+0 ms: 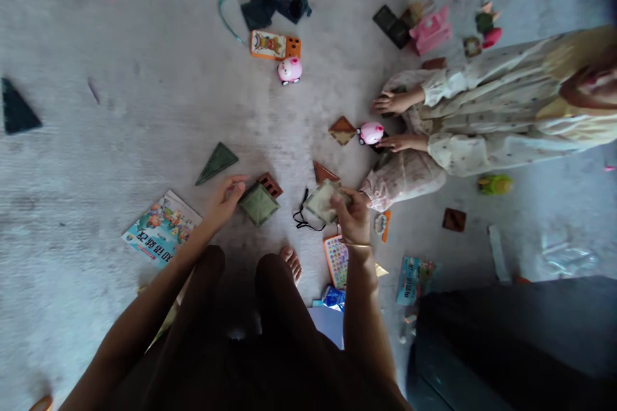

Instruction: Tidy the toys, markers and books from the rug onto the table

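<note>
My right hand (354, 215) is closed on a pale square tile (324, 200), held a little above the grey floor. My left hand (225, 200) has its fingers curled beside a green square tile (258, 203) and touches its left corner; whether it grips the tile is unclear. A small brown grid tile (270, 184) lies just behind the green one. An orange-brown triangle tile (324, 172) lies behind the pale tile. A black cord (303, 216) lies between the two tiles. My bare legs and a foot (291, 263) show below.
A child in pale patterned clothes (486, 122) crouches at the right, hands by a pink pig toy (370, 133) and a brown tile (342, 130). A green triangle tile (217, 162), picture books (161, 228), a sticker card (336, 261) and several toys lie scattered. Dark furniture (511, 340) at lower right.
</note>
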A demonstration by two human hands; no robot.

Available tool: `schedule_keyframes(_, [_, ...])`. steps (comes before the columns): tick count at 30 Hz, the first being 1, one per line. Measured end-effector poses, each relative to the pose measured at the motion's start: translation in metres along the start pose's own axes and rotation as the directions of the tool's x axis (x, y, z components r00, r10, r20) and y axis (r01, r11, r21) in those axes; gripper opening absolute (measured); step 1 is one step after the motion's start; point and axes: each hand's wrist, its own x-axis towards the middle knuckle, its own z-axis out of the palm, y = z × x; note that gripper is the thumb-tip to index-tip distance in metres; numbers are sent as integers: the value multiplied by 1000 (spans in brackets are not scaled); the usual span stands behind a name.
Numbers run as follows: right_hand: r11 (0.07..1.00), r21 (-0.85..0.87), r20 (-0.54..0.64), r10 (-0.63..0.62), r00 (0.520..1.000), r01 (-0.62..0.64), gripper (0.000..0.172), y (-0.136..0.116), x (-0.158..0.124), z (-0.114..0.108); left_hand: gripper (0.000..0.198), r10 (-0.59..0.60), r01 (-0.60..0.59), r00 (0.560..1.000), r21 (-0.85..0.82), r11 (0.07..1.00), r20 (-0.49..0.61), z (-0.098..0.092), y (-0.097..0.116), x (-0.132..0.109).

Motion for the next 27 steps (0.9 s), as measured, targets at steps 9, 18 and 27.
schedule_keyframes(9, [938, 315, 512, -296, 807, 145, 33, -97, 2, 56, 26, 299, -314, 949, 222, 923, 99, -10, 72, -11])
schedule_keyframes(18, [929, 182, 358, -367, 859, 321, 44, -87, 8, 100, 55, -1, -140, 967, 536, 833, 254, -8, -17, -16])
schedule_keyframes(27, [523, 735, 562, -114, 819, -432, 43, -149, -45, 54, 36, 533, -537, 842, 32, 843, 77, -19, 92, -39])
